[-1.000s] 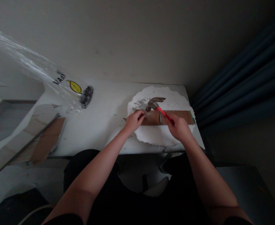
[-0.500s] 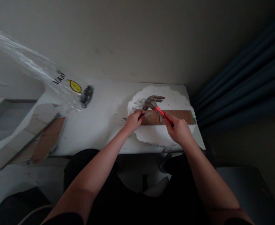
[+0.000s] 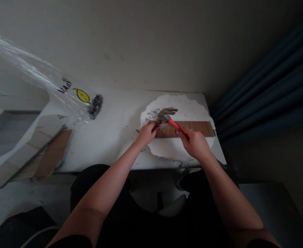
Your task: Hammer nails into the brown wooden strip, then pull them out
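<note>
Red-handled steel claw hammer [image 3: 171,122] right of centre, long axis upper left to lower right, claw pointing right, over brown wooden strip [image 3: 196,128] lying left-right. Right hand [image 3: 196,143] wrapped round handle. Left hand [image 3: 146,133] curled at strip's left end; too small to tell if it's pinching anything. Clear plastic wrap [image 3: 41,70], upper left: yellow oval logo [image 3: 82,95], black lettering [image 3: 65,86].

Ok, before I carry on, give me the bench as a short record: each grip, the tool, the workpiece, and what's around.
Right grip: closed around the red handle of the hammer
Left grip: curled at the board's left end; too dark to tell what it pinches
Hammer head: close by the left grip; contact unclear
Board: brown, flat, green at its right end
Under board: white ragged-edged sheet on the white table
Table's left side: clear printed plastic, brown planks
Far right: dark blue curtain
</note>
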### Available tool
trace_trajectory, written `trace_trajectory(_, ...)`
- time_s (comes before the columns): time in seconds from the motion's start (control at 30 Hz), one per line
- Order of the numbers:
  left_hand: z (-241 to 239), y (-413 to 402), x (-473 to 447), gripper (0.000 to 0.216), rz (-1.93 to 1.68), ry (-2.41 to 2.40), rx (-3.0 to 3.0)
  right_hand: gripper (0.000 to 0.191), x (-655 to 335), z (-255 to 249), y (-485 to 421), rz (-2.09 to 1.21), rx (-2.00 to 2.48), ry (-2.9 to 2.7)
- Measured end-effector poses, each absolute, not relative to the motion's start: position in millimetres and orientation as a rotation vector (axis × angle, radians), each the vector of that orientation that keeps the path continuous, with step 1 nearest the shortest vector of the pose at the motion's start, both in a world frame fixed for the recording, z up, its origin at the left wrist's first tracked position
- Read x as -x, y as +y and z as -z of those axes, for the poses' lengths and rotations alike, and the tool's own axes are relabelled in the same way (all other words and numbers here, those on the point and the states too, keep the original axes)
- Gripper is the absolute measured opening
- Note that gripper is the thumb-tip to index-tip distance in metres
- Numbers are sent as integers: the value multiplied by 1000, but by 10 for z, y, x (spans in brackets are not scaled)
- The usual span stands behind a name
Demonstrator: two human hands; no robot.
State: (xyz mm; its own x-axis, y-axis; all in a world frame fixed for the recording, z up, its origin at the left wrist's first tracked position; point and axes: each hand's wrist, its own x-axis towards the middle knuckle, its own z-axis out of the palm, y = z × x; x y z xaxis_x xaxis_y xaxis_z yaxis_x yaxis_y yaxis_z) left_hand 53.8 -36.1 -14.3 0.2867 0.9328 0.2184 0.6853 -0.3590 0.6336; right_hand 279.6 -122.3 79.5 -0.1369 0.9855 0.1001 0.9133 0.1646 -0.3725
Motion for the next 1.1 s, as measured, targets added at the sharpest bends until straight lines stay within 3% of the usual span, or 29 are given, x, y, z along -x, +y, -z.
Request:
trace_trajectory(0.47, 178, -354, -542, 22, -847, 1402, -2099, 43, -2844, -839, -1224, -339, 1805, -2079)
trace_trajectory(1.1, 217, -317, -532, 15, -895, 1305, -2204, 45, -2800, -887, -1249, -304, 1892, -2149)
